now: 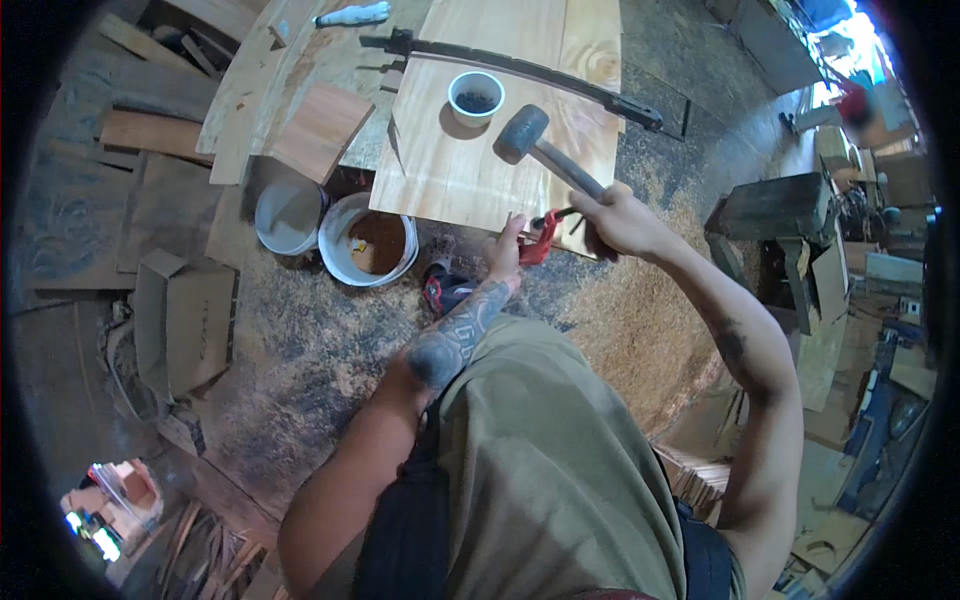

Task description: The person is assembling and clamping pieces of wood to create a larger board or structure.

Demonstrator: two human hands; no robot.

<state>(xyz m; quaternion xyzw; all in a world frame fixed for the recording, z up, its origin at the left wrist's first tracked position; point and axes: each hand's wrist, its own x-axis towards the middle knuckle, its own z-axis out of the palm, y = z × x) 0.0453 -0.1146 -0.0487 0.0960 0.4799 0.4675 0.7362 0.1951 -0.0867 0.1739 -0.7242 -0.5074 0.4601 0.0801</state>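
A light wooden panel lies in front of me on the work surface. At its near edge sits a red clamp, and my left hand is closed around its left side. My right hand grips the handle of a mallet, whose dark head is raised over the panel, pointing away and to the left. A dark rod runs between the clamp and my right hand; whether those fingers touch it too, I cannot tell. A long dark bar clamp stretches across the panel's far part.
On the panel stands a white cup of small dark pieces. Two white buckets, one with brown contents, stand left of the panel. A cardboard box is farther left. Sawdust covers the floor. A person is far right.
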